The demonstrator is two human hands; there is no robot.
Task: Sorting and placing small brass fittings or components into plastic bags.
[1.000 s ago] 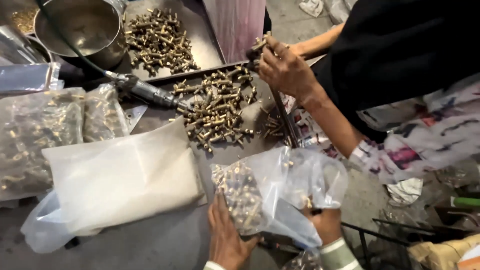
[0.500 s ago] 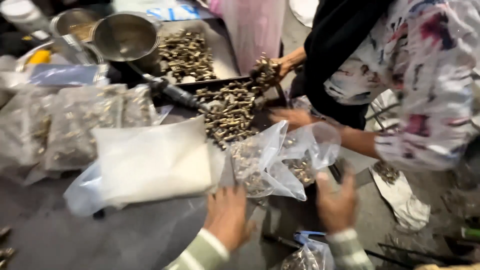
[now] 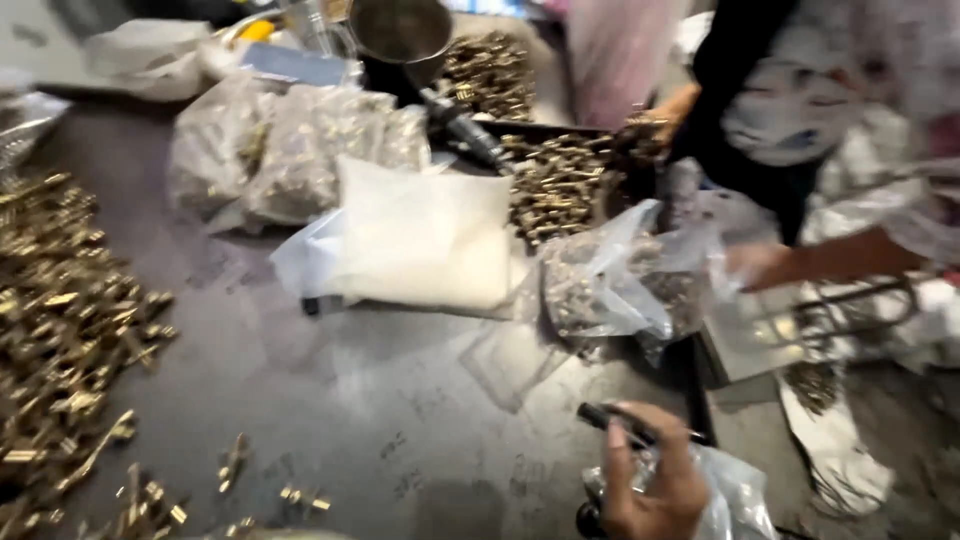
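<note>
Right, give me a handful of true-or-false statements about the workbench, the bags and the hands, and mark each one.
1. A heap of small brass-coloured metal fittings lies at the left of the dark grey worktop. True.
2. The flat white plastic bag lies at the middle of the worktop. True.
3. The round metal bowl stands at the near edge, beside the hand. False: it stands at the far side, behind the bags.
4. The right hand at the bottom edge holds a thin dark pen-like stick. True.
5. The clear plastic bag of small fittings lies left of the white bag. False: it lies to its right.
6. The left hand is plainly on the white bag. False: it is out of view.
</note>
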